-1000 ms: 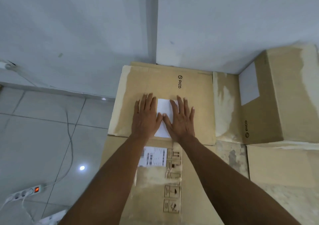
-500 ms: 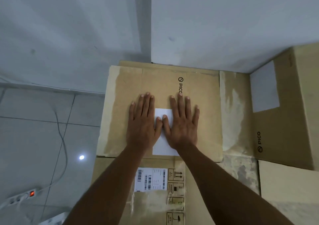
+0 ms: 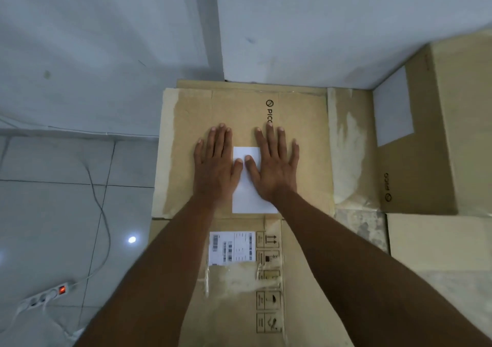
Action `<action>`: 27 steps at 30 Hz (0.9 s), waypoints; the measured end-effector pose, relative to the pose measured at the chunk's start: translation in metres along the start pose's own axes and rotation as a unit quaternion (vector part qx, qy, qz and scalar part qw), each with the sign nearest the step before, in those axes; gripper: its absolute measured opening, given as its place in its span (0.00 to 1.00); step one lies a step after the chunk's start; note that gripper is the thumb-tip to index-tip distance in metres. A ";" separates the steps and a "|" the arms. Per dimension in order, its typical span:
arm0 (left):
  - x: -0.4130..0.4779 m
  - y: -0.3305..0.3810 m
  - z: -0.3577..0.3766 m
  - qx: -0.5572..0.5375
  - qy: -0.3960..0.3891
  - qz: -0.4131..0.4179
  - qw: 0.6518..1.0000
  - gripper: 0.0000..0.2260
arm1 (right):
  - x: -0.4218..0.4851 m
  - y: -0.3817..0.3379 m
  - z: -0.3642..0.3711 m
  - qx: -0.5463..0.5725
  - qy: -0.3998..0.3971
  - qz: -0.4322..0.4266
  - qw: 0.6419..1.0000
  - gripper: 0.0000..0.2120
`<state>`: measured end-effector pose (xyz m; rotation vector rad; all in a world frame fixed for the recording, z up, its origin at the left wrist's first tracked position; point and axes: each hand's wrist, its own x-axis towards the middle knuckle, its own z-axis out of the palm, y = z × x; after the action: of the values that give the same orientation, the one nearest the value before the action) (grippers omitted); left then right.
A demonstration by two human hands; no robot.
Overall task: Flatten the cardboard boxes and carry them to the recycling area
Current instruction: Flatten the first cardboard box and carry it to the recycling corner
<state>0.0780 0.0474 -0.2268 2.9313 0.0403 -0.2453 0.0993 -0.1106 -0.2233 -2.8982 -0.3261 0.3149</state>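
Fingers spread and flat, the left hand [image 3: 214,166] and right hand [image 3: 273,166] lie palm down, side by side, holding nothing, thumbs over a white label [image 3: 249,194] on the flattened box [image 3: 186,133]. It lies against the wall [image 3: 319,27], upon more cardboard [image 3: 306,306], beside another box [image 3: 426,146].

Dim, cool light is seen throughout; a lamp's glare is reflected on the floor [image 3: 66,213]; edges are bent and softly blurred.
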 end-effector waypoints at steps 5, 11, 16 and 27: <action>-0.004 -0.021 -0.047 -0.363 -0.037 -0.068 0.928 0.27 | -0.009 0.031 -0.030 0.174 -0.029 -0.015 0.984 0.26; -0.080 -0.058 -0.057 -0.248 0.112 -0.280 0.921 0.28 | -0.106 0.067 -0.055 0.179 0.093 0.191 0.961 0.21; -0.117 -0.079 -0.050 -0.319 0.017 -0.319 0.892 0.27 | -0.131 0.089 -0.049 0.268 0.015 0.316 0.910 0.28; -0.122 -0.090 -0.051 -0.423 -0.023 -0.325 0.846 0.31 | -0.121 0.084 -0.053 0.440 -0.005 0.373 0.817 0.19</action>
<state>-0.0378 0.1448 -0.1743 1.9299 0.8947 -0.2913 0.0131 -0.2288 -0.1692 -1.9483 0.7892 0.4376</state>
